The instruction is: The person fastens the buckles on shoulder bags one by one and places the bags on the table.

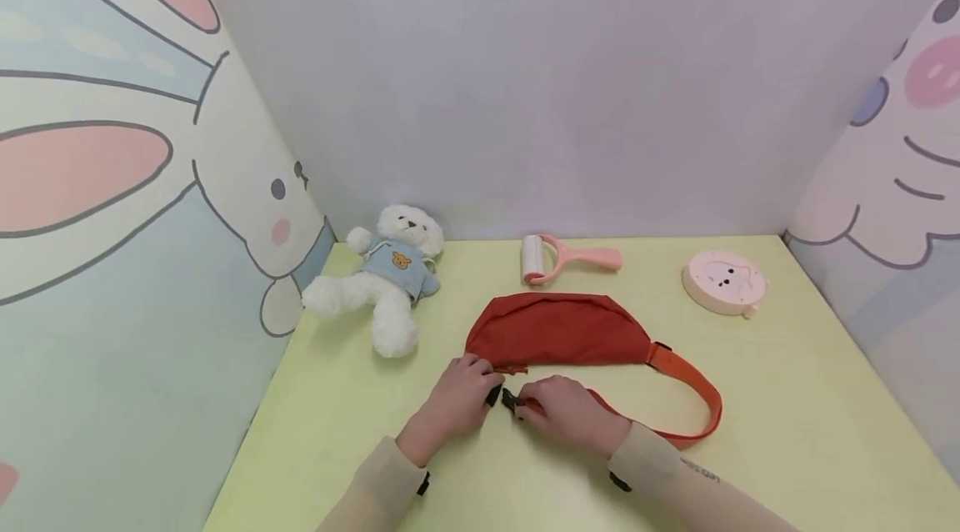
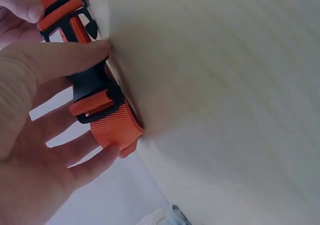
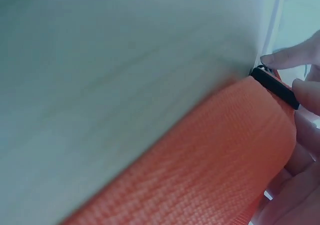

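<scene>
A red waist bag (image 1: 558,332) lies flat, its orange strap (image 1: 701,394) looping round on the right. My left hand (image 1: 465,390) grips the black buckle socket (image 2: 90,81) at the bag's left end, thumb across its top and fingers beneath the webbing. My right hand (image 1: 566,411) pinches the pronged buckle half (image 2: 65,16) on the strap's loose end. In the left wrist view the prongs point at the socket, and the two halves are separate. The right wrist view shows the wide strap running up to the black buckle piece (image 3: 275,87).
A white plush bear (image 1: 393,265) in a blue top lies at the back left. Behind the bag is a pink-handled lint roller (image 1: 573,257). A round pink case (image 1: 723,282) lies at the back right. Walls with cartoon drawings edge the yellow table (image 1: 300,440).
</scene>
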Demonstrator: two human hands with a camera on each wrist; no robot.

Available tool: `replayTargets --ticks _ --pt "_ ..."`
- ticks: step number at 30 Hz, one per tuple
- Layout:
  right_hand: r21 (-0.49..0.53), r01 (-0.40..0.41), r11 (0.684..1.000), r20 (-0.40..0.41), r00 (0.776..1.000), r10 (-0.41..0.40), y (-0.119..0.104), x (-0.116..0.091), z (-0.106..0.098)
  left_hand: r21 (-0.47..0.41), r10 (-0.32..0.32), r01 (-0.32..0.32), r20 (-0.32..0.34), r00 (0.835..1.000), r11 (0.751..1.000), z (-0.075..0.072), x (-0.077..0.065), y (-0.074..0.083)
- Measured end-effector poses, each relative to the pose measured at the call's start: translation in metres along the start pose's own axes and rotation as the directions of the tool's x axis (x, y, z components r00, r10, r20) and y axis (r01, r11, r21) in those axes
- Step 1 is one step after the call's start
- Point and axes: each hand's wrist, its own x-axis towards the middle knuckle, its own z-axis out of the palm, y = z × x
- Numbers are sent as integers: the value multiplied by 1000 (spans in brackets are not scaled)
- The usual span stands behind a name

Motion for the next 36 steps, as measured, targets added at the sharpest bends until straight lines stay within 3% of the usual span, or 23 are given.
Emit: replayTargets --ticks 6,11,15,22,26,36 --pt "9 -41 999 -12 999 42 2 -2 0 81 13 -13 2 1000 997 2 0 2" --pt "30 -29 999 1 1000 29 3 0 -7 152 58 -59 10 998 987 3 3 2" --pt "45 -25 999 1 1000 25 3 0 -11 169 83 -82 -1 997 982 5 7 1" --pt "51 -11 999 4 1000 11 6 4 -11 180 88 -97 56 995 979 2 11 3" --pt "40 -19 999 10 1000 19 8 4 -12 162 88 -95 51 995 982 0 12 2" --pt "110 -37 993 10 999 36 14 8 -12 18 86 -85 -84 993 996 -1 9 -5"
